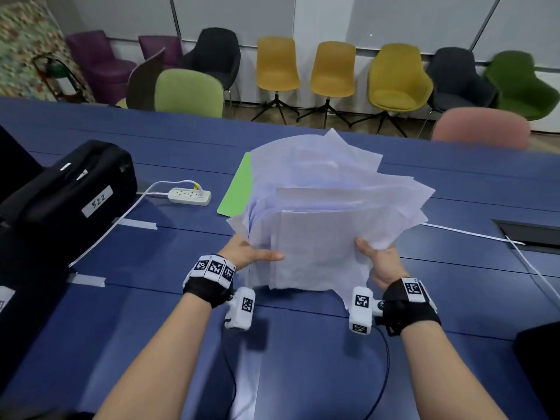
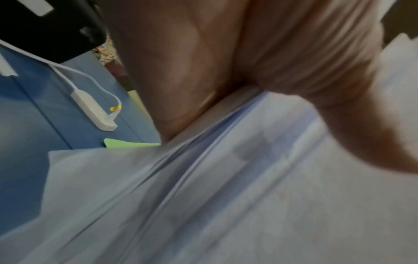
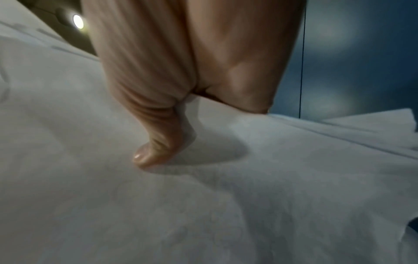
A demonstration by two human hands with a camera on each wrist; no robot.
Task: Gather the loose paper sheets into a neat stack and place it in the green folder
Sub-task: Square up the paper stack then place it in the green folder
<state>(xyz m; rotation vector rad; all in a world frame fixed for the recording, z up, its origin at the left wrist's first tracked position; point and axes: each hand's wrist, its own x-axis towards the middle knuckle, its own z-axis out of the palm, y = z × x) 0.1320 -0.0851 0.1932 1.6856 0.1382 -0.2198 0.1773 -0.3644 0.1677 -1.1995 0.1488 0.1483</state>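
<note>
A fanned, uneven bundle of white paper sheets (image 1: 327,213) is held up over the blue table (image 1: 181,328). My left hand (image 1: 251,253) grips its left edge, thumb lying across the front sheet. My right hand (image 1: 378,262) grips the right edge, its thumb pressing the top sheet (image 3: 203,196). The sheets (image 2: 226,196) splay out at the far end. The green folder (image 1: 238,189) lies flat on the table behind the bundle, mostly hidden by it; a corner of the folder (image 2: 126,143) shows in the left wrist view.
A black case (image 1: 69,192) labelled 522 sits at the left. A white power strip (image 1: 189,196) with its cord lies beside the folder. A cable slot (image 1: 533,234) and white cable are at the right. Chairs line the far table edge.
</note>
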